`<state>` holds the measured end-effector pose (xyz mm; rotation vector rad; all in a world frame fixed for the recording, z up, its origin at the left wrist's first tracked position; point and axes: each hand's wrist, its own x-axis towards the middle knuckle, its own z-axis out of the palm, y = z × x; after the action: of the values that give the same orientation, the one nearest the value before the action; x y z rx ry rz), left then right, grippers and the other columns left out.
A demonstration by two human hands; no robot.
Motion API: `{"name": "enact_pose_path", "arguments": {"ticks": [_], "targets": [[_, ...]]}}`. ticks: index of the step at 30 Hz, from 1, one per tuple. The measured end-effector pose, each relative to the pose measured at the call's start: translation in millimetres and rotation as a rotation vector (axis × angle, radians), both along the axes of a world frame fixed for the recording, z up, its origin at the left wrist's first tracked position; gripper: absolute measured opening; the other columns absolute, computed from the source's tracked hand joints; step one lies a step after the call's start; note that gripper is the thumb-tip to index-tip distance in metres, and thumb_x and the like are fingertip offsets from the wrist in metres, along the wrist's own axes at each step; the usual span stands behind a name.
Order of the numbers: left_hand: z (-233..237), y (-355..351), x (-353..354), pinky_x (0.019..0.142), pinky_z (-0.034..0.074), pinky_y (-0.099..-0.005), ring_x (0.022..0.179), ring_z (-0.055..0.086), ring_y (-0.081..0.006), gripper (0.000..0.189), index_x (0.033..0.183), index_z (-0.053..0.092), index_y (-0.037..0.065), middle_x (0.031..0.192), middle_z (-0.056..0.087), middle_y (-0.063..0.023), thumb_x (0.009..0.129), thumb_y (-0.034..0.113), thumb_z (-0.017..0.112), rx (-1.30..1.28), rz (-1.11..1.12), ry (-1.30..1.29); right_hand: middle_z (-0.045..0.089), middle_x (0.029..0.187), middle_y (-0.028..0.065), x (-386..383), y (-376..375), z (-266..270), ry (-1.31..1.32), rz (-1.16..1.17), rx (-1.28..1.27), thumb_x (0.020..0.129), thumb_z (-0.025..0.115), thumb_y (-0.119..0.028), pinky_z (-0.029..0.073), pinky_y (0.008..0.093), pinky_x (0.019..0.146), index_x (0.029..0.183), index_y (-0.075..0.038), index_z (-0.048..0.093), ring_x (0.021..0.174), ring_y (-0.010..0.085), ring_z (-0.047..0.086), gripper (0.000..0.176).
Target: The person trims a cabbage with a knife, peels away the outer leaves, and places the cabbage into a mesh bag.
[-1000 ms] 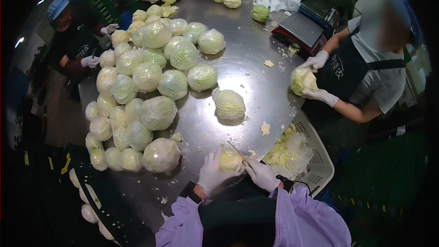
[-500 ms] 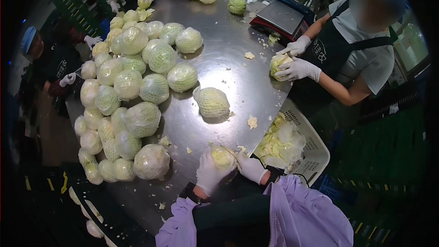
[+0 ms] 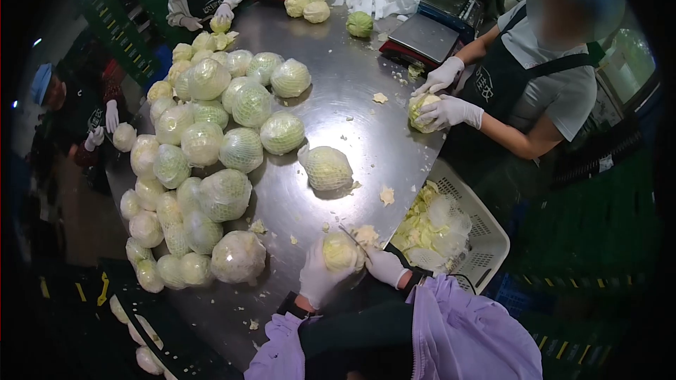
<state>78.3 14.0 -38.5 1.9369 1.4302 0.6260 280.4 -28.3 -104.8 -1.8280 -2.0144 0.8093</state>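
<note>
At the table's near edge, my left hand (image 3: 320, 280), in a white glove, is wrapped round a pale cabbage (image 3: 343, 252). My right hand (image 3: 386, 266), also gloved, is closed on a knife (image 3: 351, 234), whose thin blade lies at the cabbage's far side; the handle is hidden in my fist. Just beyond the blade is a cut slice of cabbage stem (image 3: 366, 235). Farther up the steel table (image 3: 320, 112) sits a cabbage in net and film (image 3: 328, 169). Many wrapped cabbages (image 3: 225, 194) crowd the left side.
A white basket (image 3: 486, 229) with leaf trimmings stands at the right edge. Opposite, a co-worker's gloved hands (image 3: 451, 107) hold a cabbage near a scale (image 3: 426, 36). Other co-workers stand at the far left. Stem scraps (image 3: 386, 195) dot the tabletop.
A stem slice now shows beside the blade, cut from the cabbage in my left hand. At far left, a co-worker's hands have moved beside a cabbage at the table edge. The view has shifted slightly.
</note>
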Motion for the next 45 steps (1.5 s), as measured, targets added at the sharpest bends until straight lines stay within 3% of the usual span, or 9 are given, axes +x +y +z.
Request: {"name": "enact_pose_path", "arguments": {"ticks": [2,4,8,10,19,21,24,32,45], "targets": [[-9,-10,-14,0.098,0.044,-0.0411,0.120,0.049,-0.0358,0.101,0.135,0.036,-0.003,0.129,0.048,-0.0217,0.061,0.046,0.084,-0.020,0.005,-0.052,0.065,0.080,0.0101,-4,20,49,0.735,-0.257,-0.803,0.094,0.045,-0.018,0.050,0.0307,0.048,0.128,-0.003,0.045,0.056,0.0163,0.064,0.037],[-18,-19,-28,0.102,0.040,-0.0402,0.123,0.046,-0.0354,0.099,0.138,0.034,-0.002,0.130,0.045,-0.0231,0.066,0.046,0.082,-0.061,0.054,-0.305,0.064,0.095,0.0096,-14,18,45,1.092,-0.321,-0.828,0.094,0.047,-0.017,0.049,0.0265,0.049,0.127,-0.003,0.048,0.063,0.0123,0.066,0.037],[-17,-14,-46,0.105,0.036,-0.0398,0.127,0.042,-0.0354,0.092,0.141,0.031,-0.003,0.134,0.042,-0.0243,0.073,0.037,0.079,0.018,0.019,-0.426,0.063,0.105,0.0130,-18,23,57,0.733,-0.172,-0.565,0.094,0.048,-0.017,0.052,0.0307,0.060,0.124,-0.003,0.052,0.076,0.0203,0.068,0.034],[-5,-11,-40,0.106,0.034,-0.0405,0.128,0.040,-0.0364,0.084,0.142,0.028,-0.003,0.137,0.039,-0.0257,0.080,0.029,0.074,-0.040,0.072,-0.304,0.063,0.109,0.0161,-19,29,47,0.533,0.060,0.089,0.094,0.049,-0.018,0.050,0.0366,0.073,0.121,-0.003,0.055,0.087,0.0318,0.065,0.032],[-11,15,-33,0.102,0.038,-0.0375,0.120,0.047,-0.0289,0.094,0.142,0.022,-0.004,0.128,0.046,-0.0210,0.074,0.026,0.080,-0.328,0.087,-0.548,0.065,0.106,0.0190,-17,42,76,0.445,-0.068,-0.030,0.096,0.051,-0.026,0.050,0.0404,0.081,0.118,-0.004,0.060,0.093,0.0380,0.063,0.033],[-9,18,-29,0.101,0.040,-0.0377,0.117,0.049,-0.0284,0.096,0.142,0.022,-0.003,0.124,0.048,-0.0199,0.072,0.026,0.082,-0.280,0.081,-0.471,0.061,0.117,0.0171,-27,39,83,0.220,0.115,0.361,0.095,0.052,-0.026,0.051,0.0410,0.079,0.129,-0.006,0.053,0.095,0.0354,0.064,0.040],[4,30,-18,0.099,0.040,-0.0391,0.115,0.050,-0.0299,0.093,0.139,0.028,-0.003,0.122,0.049,-0.0204,0.071,0.028,0.082,-0.558,0.123,-0.804,0.056,0.126,0.0161,-38,38,81,0.054,0.139,0.304,0.094,0.051,-0.025,0.053,0.0409,0.077,0.137,-0.007,0.044,0.097,0.0322,0.064,0.047],[-1,49,-5,0.098,0.041,-0.0420,0.117,0.049,-0.0386,0.087,0.137,0.035,-0.005,0.127,0.046,-0.0284,0.074,0.042,0.074,-0.226,0.031,-0.060,0.058,0.122,0.0132,-14,71,58,0.070,0.059,0.086,0.095,0.048,-0.026,0.053,0.0423,0.074,0.132,-0.012,0.048,0.093,0.0343,0.063,0.039],[-18,54,-9,0.103,0.037,-0.0415,0.122,0.046,-0.0399,0.098,0.140,0.028,-0.009,0.131,0.045,-0.0294,0.074,0.048,0.073,-0.409,0.087,-0.214,0.066,0.102,0.0160,-12,80,58,0.105,0.067,0.187,0.096,0.048,-0.027,0.052,0.0434,0.073,0.128,-0.013,0.050,0.087,0.0354,0.064,0.035]]}}
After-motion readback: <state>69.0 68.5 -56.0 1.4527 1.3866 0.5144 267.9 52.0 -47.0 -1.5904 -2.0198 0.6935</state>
